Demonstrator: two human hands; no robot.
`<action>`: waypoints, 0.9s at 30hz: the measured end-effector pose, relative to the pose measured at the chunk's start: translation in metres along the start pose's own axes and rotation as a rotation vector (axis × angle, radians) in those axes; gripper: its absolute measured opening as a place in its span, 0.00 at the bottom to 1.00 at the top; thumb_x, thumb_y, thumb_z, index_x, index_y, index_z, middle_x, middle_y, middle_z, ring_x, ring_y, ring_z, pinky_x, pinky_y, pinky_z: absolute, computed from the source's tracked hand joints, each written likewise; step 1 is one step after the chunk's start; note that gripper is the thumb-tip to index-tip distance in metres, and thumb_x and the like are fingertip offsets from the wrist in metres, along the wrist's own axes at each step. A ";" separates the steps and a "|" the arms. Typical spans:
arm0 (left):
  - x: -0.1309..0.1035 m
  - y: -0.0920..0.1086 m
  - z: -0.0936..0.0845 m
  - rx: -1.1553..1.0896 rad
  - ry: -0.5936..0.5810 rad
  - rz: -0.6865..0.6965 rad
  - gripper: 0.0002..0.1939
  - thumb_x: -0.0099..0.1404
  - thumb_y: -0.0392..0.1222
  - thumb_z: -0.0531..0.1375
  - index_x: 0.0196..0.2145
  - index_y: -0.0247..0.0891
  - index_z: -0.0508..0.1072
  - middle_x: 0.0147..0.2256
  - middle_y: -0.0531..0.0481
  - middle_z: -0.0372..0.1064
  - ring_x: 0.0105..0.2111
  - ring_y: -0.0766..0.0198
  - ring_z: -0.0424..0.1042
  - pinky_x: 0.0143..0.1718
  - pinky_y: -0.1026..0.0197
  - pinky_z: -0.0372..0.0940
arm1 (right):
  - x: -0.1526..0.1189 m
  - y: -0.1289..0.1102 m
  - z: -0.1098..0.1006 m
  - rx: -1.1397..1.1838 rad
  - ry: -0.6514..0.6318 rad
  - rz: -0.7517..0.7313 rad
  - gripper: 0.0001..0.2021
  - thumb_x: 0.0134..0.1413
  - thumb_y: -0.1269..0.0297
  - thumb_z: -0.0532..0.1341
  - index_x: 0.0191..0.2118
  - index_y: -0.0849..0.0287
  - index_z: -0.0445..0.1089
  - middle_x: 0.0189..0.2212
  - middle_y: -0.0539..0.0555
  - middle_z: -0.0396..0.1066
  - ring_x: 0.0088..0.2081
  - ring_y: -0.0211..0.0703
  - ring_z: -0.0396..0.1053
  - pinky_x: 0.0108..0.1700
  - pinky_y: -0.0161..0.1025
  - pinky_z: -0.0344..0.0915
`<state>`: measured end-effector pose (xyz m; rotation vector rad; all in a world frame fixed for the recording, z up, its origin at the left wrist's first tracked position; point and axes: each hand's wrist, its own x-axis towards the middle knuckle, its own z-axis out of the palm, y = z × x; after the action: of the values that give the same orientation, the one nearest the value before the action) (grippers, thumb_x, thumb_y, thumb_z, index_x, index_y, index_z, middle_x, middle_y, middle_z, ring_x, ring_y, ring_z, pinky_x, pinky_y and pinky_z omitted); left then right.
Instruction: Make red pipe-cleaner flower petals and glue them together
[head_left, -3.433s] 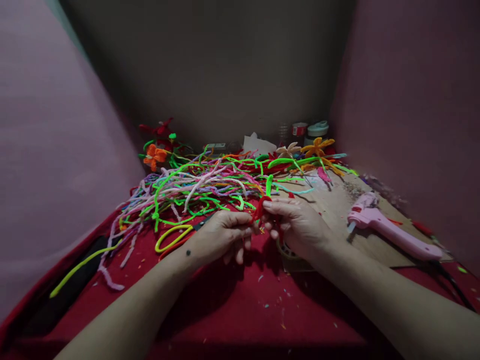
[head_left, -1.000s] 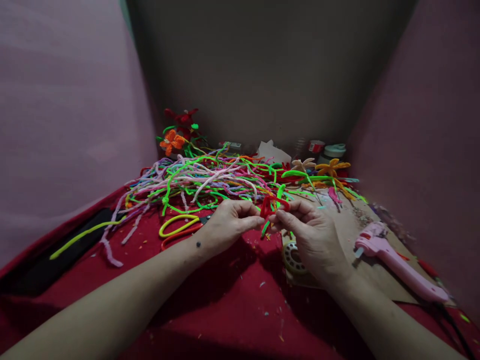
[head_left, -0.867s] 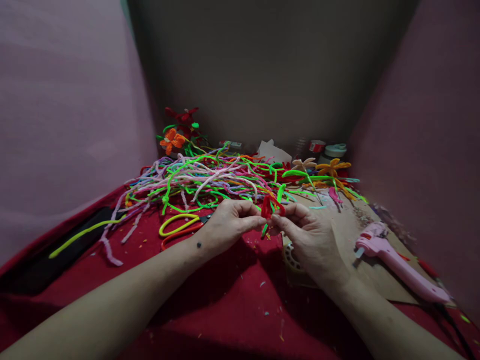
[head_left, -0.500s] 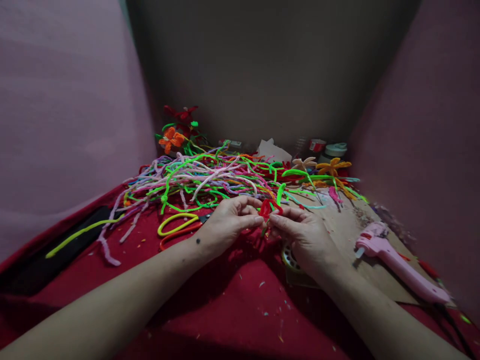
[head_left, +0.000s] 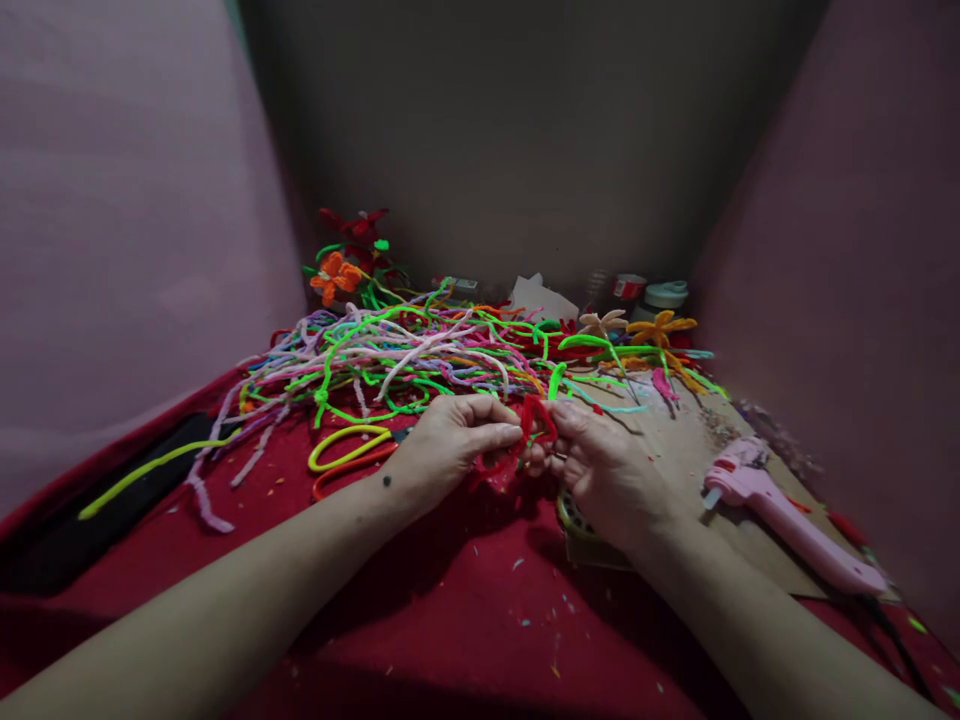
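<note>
Between my two hands is a red pipe-cleaner flower (head_left: 537,418), its fuzzy loops showing above the fingertips and a bit of green near its middle. My left hand (head_left: 469,440) pinches it from the left with thumb and forefinger. From the right, my right hand (head_left: 600,455) has its fingers closed on the flower's other side; the fingertips partly hide the grip. Scissors (head_left: 349,447) with yellow and orange handles lie beside my left wrist. A round tape-like reel (head_left: 576,515) sits partly hidden under my right hand.
A heap of coloured pipe cleaners (head_left: 405,350) spreads across the back of the red cloth (head_left: 442,620). To the right, a pink glue gun (head_left: 795,515) rests on a cardboard sheet (head_left: 694,480). Finished flowers (head_left: 336,277) stand back left; a lidded jar (head_left: 666,293) stands behind.
The red flower has turned between my fingers, and a red loop now hangs below my left fingertips. My right fingers have shifted their hold. The whole view has moved slightly.
</note>
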<state>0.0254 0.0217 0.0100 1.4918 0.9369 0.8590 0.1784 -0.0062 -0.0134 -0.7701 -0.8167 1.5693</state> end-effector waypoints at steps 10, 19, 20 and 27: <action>0.002 -0.009 0.000 -0.097 -0.157 -0.189 0.08 0.58 0.41 0.58 0.26 0.34 0.64 0.17 0.52 0.68 0.17 0.68 0.68 0.20 0.67 0.61 | 0.000 0.003 0.005 0.030 -0.003 0.019 0.11 0.41 0.62 0.67 0.26 0.59 0.64 0.18 0.45 0.67 0.17 0.32 0.62 0.21 0.31 0.60; -0.002 -0.007 0.008 -0.046 -0.106 -0.186 0.07 0.60 0.37 0.54 0.25 0.35 0.60 0.14 0.56 0.64 0.15 0.67 0.68 0.16 0.69 0.59 | 0.000 0.009 0.002 0.049 -0.084 -0.060 0.08 0.42 0.65 0.67 0.28 0.59 0.66 0.20 0.45 0.69 0.18 0.31 0.65 0.22 0.29 0.63; -0.002 -0.008 0.008 -0.010 -0.112 -0.175 0.07 0.60 0.37 0.53 0.25 0.36 0.60 0.14 0.56 0.63 0.14 0.66 0.68 0.15 0.69 0.59 | 0.001 0.010 0.002 0.042 -0.085 -0.065 0.08 0.42 0.66 0.66 0.28 0.59 0.67 0.21 0.45 0.70 0.19 0.31 0.65 0.23 0.30 0.64; -0.002 -0.012 0.011 0.083 -0.093 -0.110 0.07 0.63 0.38 0.50 0.26 0.38 0.57 0.14 0.55 0.65 0.14 0.64 0.69 0.13 0.67 0.60 | 0.002 0.011 0.001 0.022 -0.046 -0.008 0.08 0.40 0.67 0.67 0.28 0.60 0.68 0.20 0.47 0.69 0.18 0.37 0.66 0.20 0.35 0.65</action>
<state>0.0334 0.0155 -0.0034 1.5232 0.9858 0.6725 0.1717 -0.0057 -0.0221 -0.7162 -0.8335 1.5910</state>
